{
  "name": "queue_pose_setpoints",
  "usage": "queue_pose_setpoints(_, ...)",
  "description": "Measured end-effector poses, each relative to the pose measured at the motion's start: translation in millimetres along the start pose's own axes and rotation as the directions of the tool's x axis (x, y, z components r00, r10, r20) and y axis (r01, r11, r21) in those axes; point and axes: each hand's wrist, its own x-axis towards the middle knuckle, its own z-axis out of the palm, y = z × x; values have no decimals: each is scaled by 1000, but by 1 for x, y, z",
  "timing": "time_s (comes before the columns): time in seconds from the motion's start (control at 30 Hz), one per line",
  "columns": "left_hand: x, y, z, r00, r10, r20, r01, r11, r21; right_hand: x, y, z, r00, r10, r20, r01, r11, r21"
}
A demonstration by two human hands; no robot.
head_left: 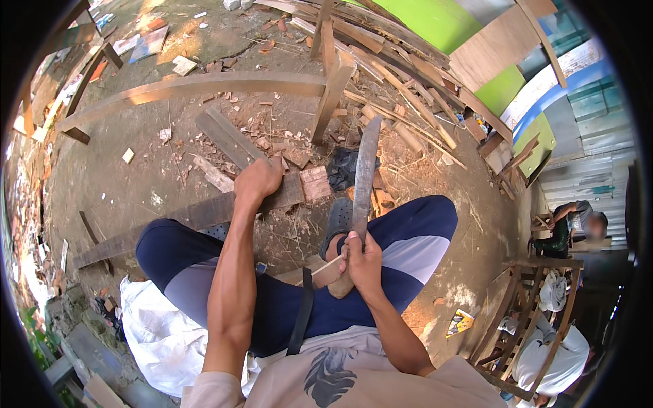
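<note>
My left hand [258, 180] is closed on the near end of a short grey-brown wooden board [228, 136], which slants away to the upper left. Under that hand a long dark plank [183, 212] lies across the ground in front of my knees, with a pale, chopped-looking wood end [315, 182] at its right. My right hand [362, 262] grips the wooden handle of a machete [364, 180] over my lap. Its broad, worn blade points up and away from me, apart from the board. A thin pale strip of wood [326, 273] shows beside the right hand.
A low wooden beam on legs [204, 88] stands beyond the plank. Stacked timber offcuts [408, 88] lie at the far right, and wood chips litter the ground. A white sack [160, 333] is at my left hip. Another person [571, 224] sits at right, near a wooden frame [527, 319].
</note>
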Motion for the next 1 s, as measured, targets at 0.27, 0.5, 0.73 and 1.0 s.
queue_pose_setpoints(0.27,0,0,3,1000,6,-10,-6,1000,-4,-3,-1,10,986,-75,-146,104,974,202)
queue_pose_setpoints(0.5,3,-2,6,1000,-1,-17,1,1000,6,-8,-5,1,998,-45,-48,45,999,0)
queue_pose_setpoints(0.73,4,-5,5,1000,-8,-18,7,1000,-8,-13,-15,3,993,-62,-103,66,997,36)
queue_pose_setpoints(1.0,-4,2,2,1000,-5,-10,6,1000,5,-3,-14,1,981,-107,-162,132,980,148)
